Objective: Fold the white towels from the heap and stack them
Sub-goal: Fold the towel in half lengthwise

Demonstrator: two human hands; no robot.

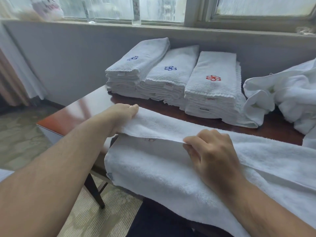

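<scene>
Towel (153, 168): lay lengthwise across near edge of bench (85, 106), long flap folded over. Left grip (124, 115) closed on flap's left end; right grip (210, 151) pinched flap's hem mid-length. Judged best: hem kept taut, edges aligned before pressing flat. Three stacks (210, 86) behind; heap (290, 89) right.

Head-worn camera, looking forward and down, close over table (277, 129)

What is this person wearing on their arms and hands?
Nothing that shows. Both forearms are bare right to the picture's edge, with no sleeves. The left hand and right hand have no gloves, and neither wrist carries a watch or band. No ring shows on the right fingers; the left ones are mostly hidden by the towel.
</scene>
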